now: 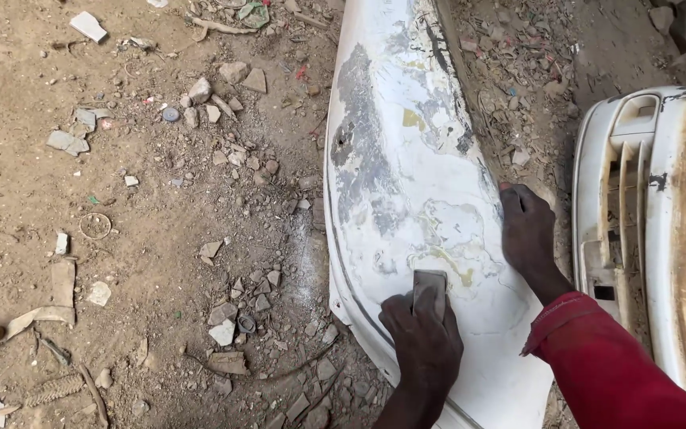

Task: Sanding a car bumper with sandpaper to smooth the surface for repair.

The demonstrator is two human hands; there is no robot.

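While the white car bumper panel (406, 159) lies lengthwise on the dirt ground (81, 238), running from the top of the view down to the lower right, both hands rest on its near end. The left hand (422, 338) is clamped on a small grey sanding block (430, 287), pressing it flat against the panel's surface just below a patch of yellowish filler. The right hand (527, 230), in a red sleeve (605, 365), lies with fingers curled over the panel's right edge, gripping that edge. The two hands sit well apart, the block between them and slightly nearer the left. Grey and bare patches mottle the paint higher up the panel. Stones and scraps litter the ground to the left. A second white bumper (653, 222) with a slotted grille stands at the right.
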